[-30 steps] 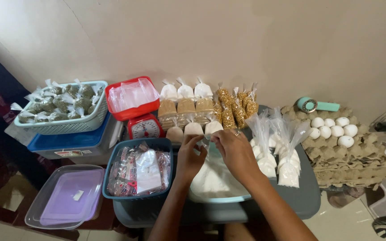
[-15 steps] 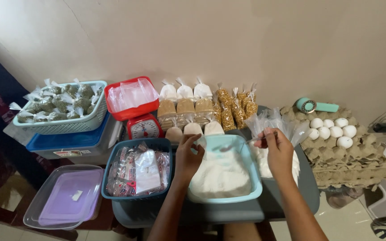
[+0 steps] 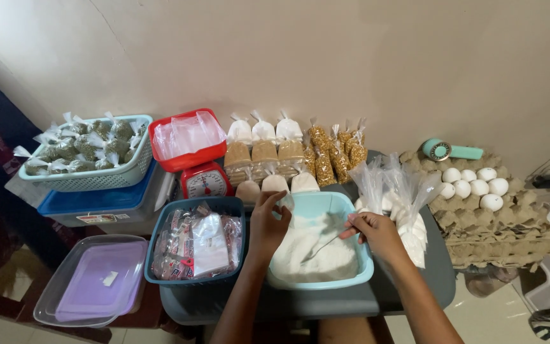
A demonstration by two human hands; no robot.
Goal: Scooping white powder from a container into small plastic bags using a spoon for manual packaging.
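Note:
A light blue tub (image 3: 366,272) holding white powder (image 3: 313,258) sits in front of me on a grey table. My left hand (image 3: 267,224) is over the tub's back left corner, pinching a small clear plastic bag (image 3: 286,202). My right hand (image 3: 377,233) is at the tub's right rim and holds a thin metal spoon (image 3: 323,244) whose tip lies in the powder.
Left of the tub is a dark blue basket of packets (image 3: 195,241). Behind stand a red scale (image 3: 205,182), tied bags of brown and white goods (image 3: 265,153) and corn bags (image 3: 332,158). Filled white bags (image 3: 410,210) and egg trays (image 3: 479,191) lie right. A purple-lidded box (image 3: 97,280) sits lower left.
My right hand went out to the clear bags on the right, then came back to the tub's right rim, now with the spoon in the powder. My left hand now pinches a clear bag.

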